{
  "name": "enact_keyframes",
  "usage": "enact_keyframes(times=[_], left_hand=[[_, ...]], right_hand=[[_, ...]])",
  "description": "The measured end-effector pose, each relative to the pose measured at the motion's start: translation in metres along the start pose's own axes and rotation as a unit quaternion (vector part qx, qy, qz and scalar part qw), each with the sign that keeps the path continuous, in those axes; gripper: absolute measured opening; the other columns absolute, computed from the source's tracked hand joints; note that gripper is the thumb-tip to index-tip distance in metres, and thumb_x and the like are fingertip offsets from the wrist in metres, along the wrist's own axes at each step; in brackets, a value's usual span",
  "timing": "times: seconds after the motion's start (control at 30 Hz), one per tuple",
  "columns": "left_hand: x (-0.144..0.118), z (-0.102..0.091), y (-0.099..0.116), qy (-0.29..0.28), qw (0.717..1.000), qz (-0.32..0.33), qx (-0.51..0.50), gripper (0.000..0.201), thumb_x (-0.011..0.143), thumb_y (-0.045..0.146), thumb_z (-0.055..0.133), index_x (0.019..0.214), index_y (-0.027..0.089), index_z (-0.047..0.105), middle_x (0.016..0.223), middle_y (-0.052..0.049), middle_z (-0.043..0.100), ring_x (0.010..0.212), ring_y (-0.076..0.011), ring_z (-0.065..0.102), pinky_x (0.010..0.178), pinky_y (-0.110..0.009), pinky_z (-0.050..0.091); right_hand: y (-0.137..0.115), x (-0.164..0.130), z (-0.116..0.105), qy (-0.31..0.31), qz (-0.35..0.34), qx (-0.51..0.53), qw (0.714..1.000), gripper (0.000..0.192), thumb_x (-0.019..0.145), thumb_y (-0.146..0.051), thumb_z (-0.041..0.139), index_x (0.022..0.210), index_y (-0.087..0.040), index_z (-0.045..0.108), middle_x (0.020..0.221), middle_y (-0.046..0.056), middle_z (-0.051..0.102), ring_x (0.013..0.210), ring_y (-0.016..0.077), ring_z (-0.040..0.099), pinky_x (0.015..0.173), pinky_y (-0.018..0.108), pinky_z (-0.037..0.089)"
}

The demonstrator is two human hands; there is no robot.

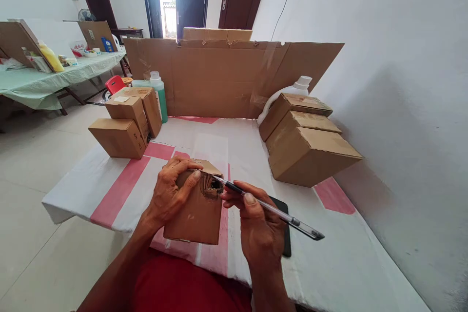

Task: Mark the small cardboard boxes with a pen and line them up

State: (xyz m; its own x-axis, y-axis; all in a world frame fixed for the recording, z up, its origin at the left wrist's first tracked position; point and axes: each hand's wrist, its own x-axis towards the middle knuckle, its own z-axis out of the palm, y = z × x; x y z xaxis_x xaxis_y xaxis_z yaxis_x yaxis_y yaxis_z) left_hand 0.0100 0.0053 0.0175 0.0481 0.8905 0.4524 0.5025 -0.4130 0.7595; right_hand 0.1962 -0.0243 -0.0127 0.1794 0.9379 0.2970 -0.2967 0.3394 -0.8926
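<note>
The worktop (329, 263), draped in white cloth with pink patches, carries everything close by. A wide cardboard panel (215, 83) stands upright along its far side. Three brown cartons (310, 156) sit in a row at the right, and three smaller boxes (117, 139) at the left. Behind the right-hand row is a white plastic jug (302, 85), mostly hidden. The cardboard box (192, 219) being handled is at the near edge, between the two rows. Beside the left group stands a green bottle (161, 100). The left hand (171, 187) has its grip closed on the box's upper left, thumb on the near face, fingers over the top. The right hand (259, 219) grips a clear-barrelled pen (288, 219), partly covering a flat black phone-like slab (287, 248). The pen's tip is at a ragged opening (215, 185) near the box's upper right corner, with dark lines around it.
</note>
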Motion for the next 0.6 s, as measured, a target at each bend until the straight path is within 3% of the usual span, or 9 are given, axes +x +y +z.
enact_keyframes(times=[0.37, 0.6], left_hand=[[-0.003, 0.000, -0.002, -0.003, 1.000, 0.013, -0.010, 0.016, 0.098, 0.027, 0.060, 0.106, 0.026, 0.074, 0.111, -0.003, 0.073, 0.112, -0.0230, 0.065, 0.104, -0.040, 0.047], [-0.002, -0.003, -0.005, 0.010, 1.000, 0.003, -0.007, 0.017, 0.098, 0.028, 0.059, 0.106, 0.025, 0.074, 0.111, -0.004, 0.074, 0.111, -0.0236, 0.066, 0.104, -0.040, 0.048]], right_hand=[[0.001, -0.006, 0.011, 0.005, -0.057, -0.115, 0.992, 0.012, 0.098, -0.029, 0.066, 0.103, -0.025, 0.076, 0.097, 0.003, 0.075, 0.069, 0.0135, 0.069, 0.066, 0.028, 0.061], [-0.005, -0.006, 0.013, -0.044, -0.074, -0.173, 0.981, 0.012, 0.100, -0.027, 0.062, 0.101, -0.026, 0.075, 0.087, 0.001, 0.071, 0.070, 0.0134, 0.064, 0.065, 0.025, 0.056]])
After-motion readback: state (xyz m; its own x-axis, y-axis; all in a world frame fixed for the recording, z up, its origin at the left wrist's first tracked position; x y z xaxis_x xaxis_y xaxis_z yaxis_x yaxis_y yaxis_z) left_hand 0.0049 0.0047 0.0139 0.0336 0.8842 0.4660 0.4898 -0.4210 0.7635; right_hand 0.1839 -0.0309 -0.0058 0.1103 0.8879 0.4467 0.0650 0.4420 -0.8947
